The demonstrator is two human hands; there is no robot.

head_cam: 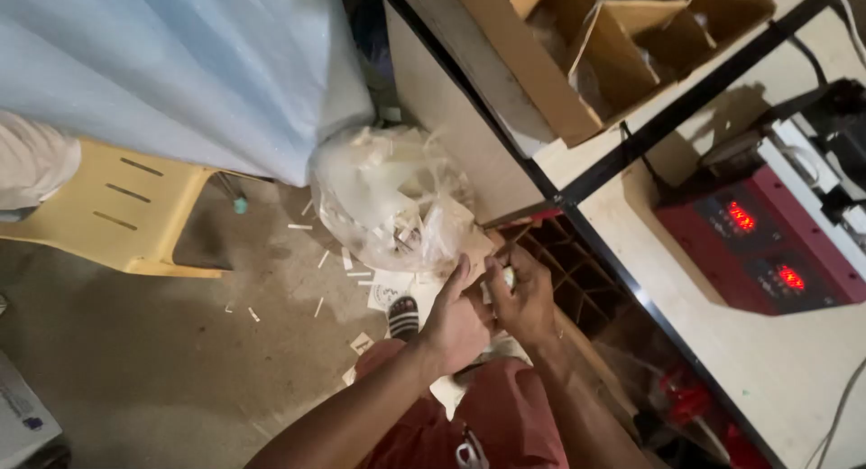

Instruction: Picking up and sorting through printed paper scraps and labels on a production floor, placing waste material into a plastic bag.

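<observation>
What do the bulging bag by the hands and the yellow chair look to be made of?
The bulging clear bag looks like thin plastic film: glossy, crinkled, with pale strips showing through. The slotted yellow chair seems moulded plastic, smooth and matt. Both hands, left hand and right hand, meet just below the bag.

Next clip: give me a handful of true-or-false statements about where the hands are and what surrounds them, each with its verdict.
1. Both hands, the left hand and the right hand, are close together beside a clear plastic bag of scraps. True.
2. The yellow plastic chair stands on the table. False: it stands on the floor, left of the bag.
3. The red device on the table shows lit red displays. True.
4. The cardboard box with dividers lies on the floor. False: it sits up on the table top.
5. Small paper strips are scattered on the floor. True.
6. The hands are far apart. False: they touch.
</observation>
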